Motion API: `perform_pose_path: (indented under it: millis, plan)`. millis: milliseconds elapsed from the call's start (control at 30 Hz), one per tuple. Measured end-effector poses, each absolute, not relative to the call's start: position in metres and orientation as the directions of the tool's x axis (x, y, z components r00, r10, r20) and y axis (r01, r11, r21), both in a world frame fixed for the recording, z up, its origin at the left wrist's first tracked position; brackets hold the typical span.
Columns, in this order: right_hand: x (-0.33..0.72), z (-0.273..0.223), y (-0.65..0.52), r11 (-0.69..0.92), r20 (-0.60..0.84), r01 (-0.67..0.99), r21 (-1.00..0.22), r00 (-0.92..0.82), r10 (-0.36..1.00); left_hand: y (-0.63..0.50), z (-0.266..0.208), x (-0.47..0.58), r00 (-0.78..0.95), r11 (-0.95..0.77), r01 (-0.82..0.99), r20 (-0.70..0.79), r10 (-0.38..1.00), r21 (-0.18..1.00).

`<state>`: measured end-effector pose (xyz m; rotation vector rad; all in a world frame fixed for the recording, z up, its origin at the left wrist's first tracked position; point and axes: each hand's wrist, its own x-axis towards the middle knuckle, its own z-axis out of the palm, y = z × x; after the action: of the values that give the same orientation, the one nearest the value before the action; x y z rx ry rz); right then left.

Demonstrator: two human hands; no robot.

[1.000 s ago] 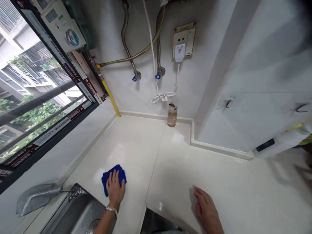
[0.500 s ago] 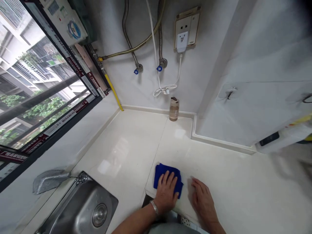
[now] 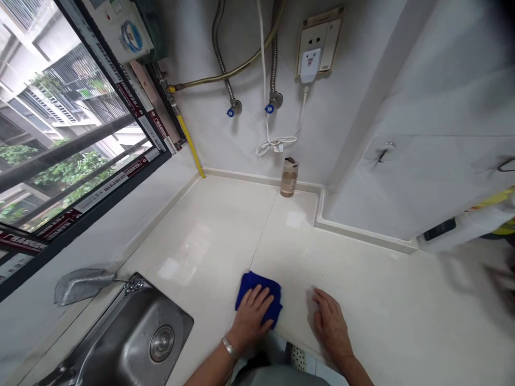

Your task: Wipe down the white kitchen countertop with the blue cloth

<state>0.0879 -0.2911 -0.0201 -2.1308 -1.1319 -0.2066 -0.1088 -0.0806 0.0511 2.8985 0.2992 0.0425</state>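
A folded blue cloth (image 3: 258, 297) lies flat on the white countertop (image 3: 225, 230), near its front edge. My left hand (image 3: 251, 316) presses on top of it, fingers over the fabric and thumb by its right edge. Along that wrist runs a silver bracelet (image 3: 228, 346). Some way to the right, my right hand (image 3: 330, 324) rests on the counter, holding nothing, its fingers loosely extended and slightly bent.
A steel sink (image 3: 177, 316) is at lower left, with a plastic-wrapped fitting (image 3: 82, 286) beside it. Against the back wall stands a brownish bottle (image 3: 289, 178). Above hang hoses with blue-handled valves (image 3: 269, 108) and a plugged-in cord (image 3: 303, 110). A window (image 3: 72, 112) fills the left.
My left hand has slid the blue cloth to the left across the counter, toward the sink. My right hand stays about where it was. The view has shifted slightly.
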Motion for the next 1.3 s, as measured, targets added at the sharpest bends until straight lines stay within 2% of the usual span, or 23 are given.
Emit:
perform_pose_path:
  millis: [200, 300, 367, 433, 533, 667, 767, 833, 900, 967, 1033, 1133, 1233, 1300]
  plan:
    - [0.087, -0.013, -0.286, -0.386, 0.435, 0.765, -0.515, 0.622, 0.651, 0.003, 0.058, -0.177, 0.855, -0.850, 0.508, 0.040, 0.517, 0.139]
    - [0.087, -0.011, -0.283, -0.388, 0.425, 0.753, -0.532, 0.633, 0.647, 0.036, 0.056, -0.190, 0.702, -0.715, 0.696, 0.139, 0.698, 0.071]
    - [0.087, -0.010, -0.281, -0.388, 0.425, 0.742, -0.547, 0.645, 0.635, 0.044, 0.052, -0.187, 0.607, -0.626, 0.778, 0.202, 0.769, 0.047]
    - [0.087, -0.009, -0.279, -0.377, 0.424, 0.726, -0.576, 0.659, 0.621, 0.041, 0.049, -0.176, 0.574, -0.599, 0.800, 0.239, 0.784, 0.044]
    - [0.085, -0.005, -0.277, -0.359, 0.419, 0.702, -0.615, 0.677, 0.606, 0.025, 0.044, -0.148, 0.646, -0.683, 0.729, 0.282, 0.710, 0.048]
    - [0.084, 0.003, -0.273, -0.337, 0.415, 0.661, -0.671, 0.711, 0.567, -0.007, 0.039, -0.093, 0.815, -0.865, 0.499, 0.308, 0.491, 0.058]
    - [0.087, 0.008, -0.271, -0.274, 0.434, 0.594, -0.757, 0.769, 0.469, -0.042, 0.038, -0.044, 0.897, -0.951, 0.299, 0.318, 0.309, 0.079]
    - [0.091, 0.011, -0.274, -0.286, 0.454, 0.556, -0.781, 0.819, 0.352, -0.072, 0.040, -0.013, 0.934, -0.984, 0.142, 0.313, 0.170, 0.111]
    - [0.093, 0.016, -0.281, -0.337, 0.465, 0.521, -0.784, 0.853, 0.236, -0.102, 0.042, 0.014, 0.958, -0.982, -0.028, 0.284, 0.028, 0.189]
    - [0.091, 0.023, -0.289, -0.377, 0.473, 0.496, -0.782, 0.866, 0.158, -0.127, 0.045, 0.034, 0.968, -0.910, -0.181, 0.233, -0.097, 0.374]
    - [0.086, 0.031, -0.295, -0.415, 0.479, 0.496, -0.763, 0.865, 0.152, -0.140, 0.048, 0.048, 0.962, -0.780, -0.266, 0.202, -0.182, 0.567]
    - [0.075, 0.040, -0.291, -0.517, 0.438, 0.495, -0.698, 0.867, 0.239, -0.127, 0.053, 0.056, 0.978, -0.661, -0.205, 0.177, -0.110, 0.722]
    - [0.070, 0.047, -0.275, -0.661, 0.307, 0.475, -0.581, 0.880, 0.362, -0.078, 0.057, 0.051, 0.984, -0.645, -0.025, 0.133, 0.119, 0.764]
    - [0.071, 0.053, -0.261, -0.740, 0.179, 0.434, -0.515, 0.898, 0.402, -0.036, 0.056, 0.044, 0.962, -0.657, 0.086, 0.110, 0.250, 0.749]
